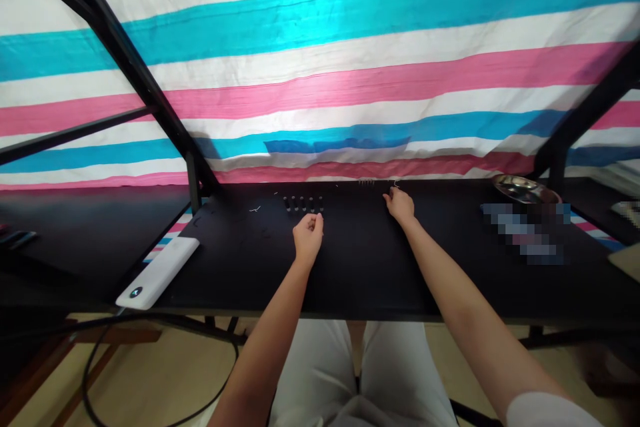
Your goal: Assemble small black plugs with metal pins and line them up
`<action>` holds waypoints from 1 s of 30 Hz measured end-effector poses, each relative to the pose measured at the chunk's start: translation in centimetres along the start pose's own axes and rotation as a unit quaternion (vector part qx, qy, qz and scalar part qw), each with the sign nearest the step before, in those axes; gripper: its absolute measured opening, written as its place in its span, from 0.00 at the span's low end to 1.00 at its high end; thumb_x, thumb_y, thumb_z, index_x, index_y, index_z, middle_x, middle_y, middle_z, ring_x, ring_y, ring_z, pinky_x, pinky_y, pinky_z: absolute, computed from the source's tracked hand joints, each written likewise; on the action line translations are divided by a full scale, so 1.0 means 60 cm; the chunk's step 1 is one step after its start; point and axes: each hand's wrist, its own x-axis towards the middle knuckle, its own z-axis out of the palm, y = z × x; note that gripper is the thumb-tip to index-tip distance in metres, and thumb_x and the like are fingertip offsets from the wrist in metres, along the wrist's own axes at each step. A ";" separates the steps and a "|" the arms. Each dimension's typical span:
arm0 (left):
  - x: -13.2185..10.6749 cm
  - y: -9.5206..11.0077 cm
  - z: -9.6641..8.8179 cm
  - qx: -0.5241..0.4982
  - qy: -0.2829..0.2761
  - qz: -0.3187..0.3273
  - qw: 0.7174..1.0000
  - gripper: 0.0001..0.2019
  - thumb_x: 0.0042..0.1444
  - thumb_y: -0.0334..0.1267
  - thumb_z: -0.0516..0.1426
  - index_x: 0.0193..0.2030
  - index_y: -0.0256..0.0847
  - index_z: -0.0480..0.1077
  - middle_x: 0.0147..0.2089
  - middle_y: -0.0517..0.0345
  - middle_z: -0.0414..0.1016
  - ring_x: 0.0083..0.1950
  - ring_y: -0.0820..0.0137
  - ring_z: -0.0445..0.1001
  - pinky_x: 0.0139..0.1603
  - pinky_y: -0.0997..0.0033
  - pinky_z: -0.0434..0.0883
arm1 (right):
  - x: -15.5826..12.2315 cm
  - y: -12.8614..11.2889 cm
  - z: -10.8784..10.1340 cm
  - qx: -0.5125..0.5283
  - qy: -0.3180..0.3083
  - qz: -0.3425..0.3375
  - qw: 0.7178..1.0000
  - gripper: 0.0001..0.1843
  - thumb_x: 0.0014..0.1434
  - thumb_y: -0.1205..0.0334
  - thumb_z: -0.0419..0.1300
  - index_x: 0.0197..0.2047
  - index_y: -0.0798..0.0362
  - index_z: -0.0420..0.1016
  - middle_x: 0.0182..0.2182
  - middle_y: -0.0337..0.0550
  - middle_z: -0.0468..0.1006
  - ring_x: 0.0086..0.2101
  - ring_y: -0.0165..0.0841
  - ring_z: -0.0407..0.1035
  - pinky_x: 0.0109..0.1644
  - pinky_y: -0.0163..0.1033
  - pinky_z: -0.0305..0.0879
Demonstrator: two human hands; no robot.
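Near the middle of the black table, my left hand (308, 235) is closed with its fingertips pinched together; whatever they hold, if anything, is too small to name. Just beyond it stands a row of several small dark cylinders (303, 204) with lighter ends. My right hand (401, 205) reaches toward the table's back edge, its fingers curled in. Its fingertips are partly hidden, and I cannot make out what is in them. A thin pale curly piece (397, 183) lies right by those fingers. To their left is a row of small spring-like coils (367, 182).
A shiny metal bowl (525, 189) sits at the back right, behind a blurred-out patch. A white power bank (159, 272) with a cable lies at the table's left edge. Thin white scraps (255, 209) lie left of the cylinders. Black frame bars and a striped sheet (350, 93) rise behind.
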 end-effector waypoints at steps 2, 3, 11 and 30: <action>0.000 -0.002 0.000 0.006 0.001 0.005 1.000 0.15 0.53 0.49 0.52 0.27 0.38 0.67 0.16 0.65 0.62 0.17 0.78 0.60 0.19 0.79 0.59 | -0.012 0.000 -0.002 0.004 0.002 -0.024 1.000 0.13 0.60 0.57 0.51 0.40 0.56 0.69 0.35 0.51 0.76 0.35 0.37 0.70 0.35 0.37 0.58; 0.001 -0.004 0.000 0.009 0.001 0.007 1.000 0.15 0.53 0.49 0.52 0.27 0.39 0.67 0.16 0.65 0.62 0.17 0.78 0.60 0.20 0.79 0.59 | -0.019 -0.001 -0.004 0.008 0.002 -0.037 0.999 0.12 0.60 0.56 0.51 0.38 0.55 0.69 0.34 0.50 0.75 0.34 0.36 0.69 0.35 0.37 0.57; -0.001 -0.012 0.006 0.066 -0.074 0.082 0.992 0.13 0.54 0.46 0.53 0.34 0.38 0.70 0.20 0.64 0.64 0.19 0.79 0.60 0.23 0.79 0.60 | -0.089 -0.048 -0.023 0.072 -0.038 -0.185 0.979 0.09 0.60 0.57 0.52 0.32 0.53 0.66 0.29 0.44 0.73 0.31 0.32 0.66 0.34 0.34 0.55; -0.011 -0.017 0.020 0.150 -0.157 0.153 0.964 0.10 0.52 0.38 0.56 0.40 0.42 0.71 0.33 0.59 0.72 0.23 0.78 0.61 0.28 0.77 0.63 | -0.152 -0.119 -0.037 0.065 -0.035 -0.425 0.902 0.11 0.63 0.59 0.49 0.37 0.56 0.69 0.32 0.46 0.74 0.34 0.34 0.67 0.38 0.38 0.57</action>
